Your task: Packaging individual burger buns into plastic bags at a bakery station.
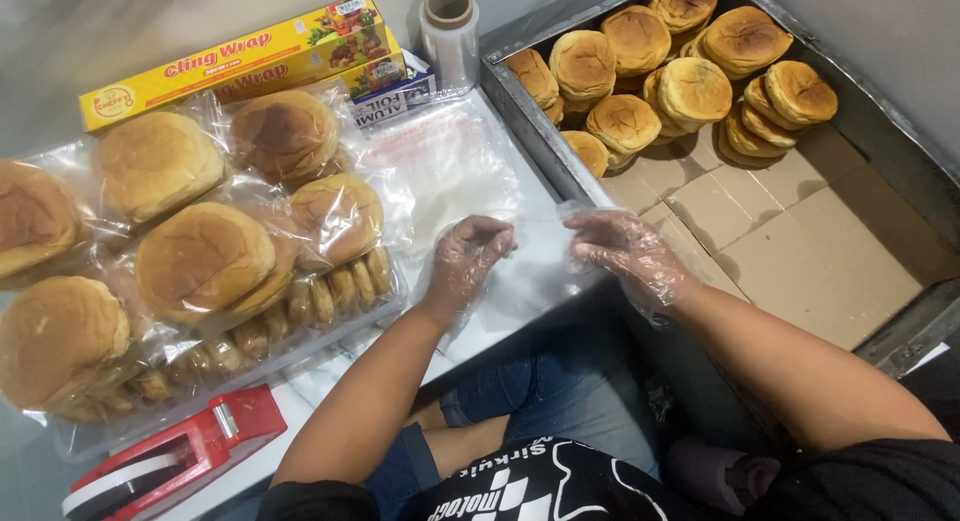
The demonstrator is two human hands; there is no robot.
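1. While the metal tray (560,156) at two o'clock is sitting half full of bare buns (690,89), the bagged buns (205,261) are piling up at nine o'clock.
2. Both gloved hands are working a clear plastic bag (535,243) at the centre; opening it looks like the step in hand.
3. The left hand (468,256) is curling, fingers pinching the bag's edge.
4. The right hand (625,246) is pinching the opposite edge, fingers half bent.
5. The bag is lying flat, its long axis seemingly running twelve to six; I cannot tell where its mouth points. Parting the film will likely need a gentle rub.
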